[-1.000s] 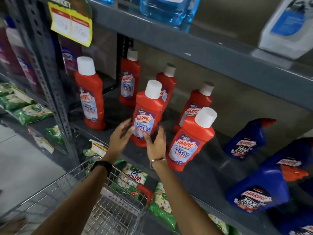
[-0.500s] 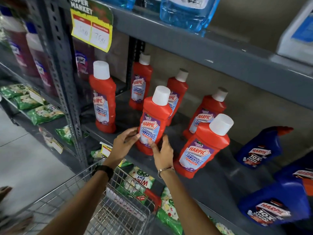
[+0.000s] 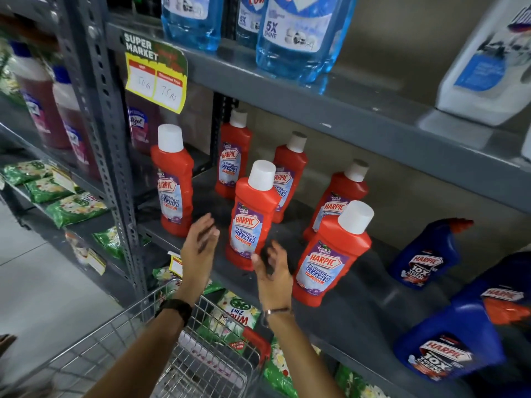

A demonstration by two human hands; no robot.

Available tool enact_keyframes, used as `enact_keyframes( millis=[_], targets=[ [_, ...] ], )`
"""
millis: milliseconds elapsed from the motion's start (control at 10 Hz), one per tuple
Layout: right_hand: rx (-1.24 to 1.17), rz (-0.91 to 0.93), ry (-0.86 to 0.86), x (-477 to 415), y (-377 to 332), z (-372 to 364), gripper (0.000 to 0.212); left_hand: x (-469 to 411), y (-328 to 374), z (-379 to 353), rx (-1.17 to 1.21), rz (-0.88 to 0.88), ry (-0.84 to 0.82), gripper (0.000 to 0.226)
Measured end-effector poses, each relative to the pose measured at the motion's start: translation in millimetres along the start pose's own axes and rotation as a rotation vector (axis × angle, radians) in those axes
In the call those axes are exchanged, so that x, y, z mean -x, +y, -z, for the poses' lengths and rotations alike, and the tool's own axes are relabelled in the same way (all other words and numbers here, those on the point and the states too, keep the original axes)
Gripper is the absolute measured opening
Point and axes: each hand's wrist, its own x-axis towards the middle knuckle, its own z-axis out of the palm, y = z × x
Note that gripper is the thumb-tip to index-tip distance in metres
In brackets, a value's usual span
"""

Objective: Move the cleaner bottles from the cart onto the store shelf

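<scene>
So the red plastic Harpic bathroom cleaner bottle with the white cap (image 3: 253,216) is standing upright near the front edge of the grey metal store shelf (image 3: 359,285), dead centre between my two hands. My left hand (image 3: 201,248) is just off its left side, fingers spread and holding nothing. My right hand (image 3: 273,271) is loose too, fingers curled a bit at the bottle's base; can't tell if a fingertip is touching the label, it's blurry there.

Five more of the same red bottles are on that shelf: one at the left by the upright post (image 3: 173,182), three toward the back, one at the right front (image 3: 330,259). A few dark blue Harpic toilet cleaner bottles (image 3: 428,254) sit further right.

The wire shopping cart (image 3: 207,354) is below my arms, and the bit I can see has no bottles in it. Most of the basket is hidden though, so I'd guess I'm near done, not certain.
</scene>
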Motion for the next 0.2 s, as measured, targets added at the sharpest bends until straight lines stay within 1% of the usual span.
enact_keyframes(
  millis=[100, 200],
  targets=[
    [-0.033, 0.069, -0.059, 37, -9, 22, 0.055, 14, 17, 0, 0.036, -0.170, 0.128, 0.032],
    [-0.097, 0.150, 0.042, 67, -38, 53, 0.055, 30, 59, -10, -0.076, -0.417, 0.195, 0.030]
  ],
)
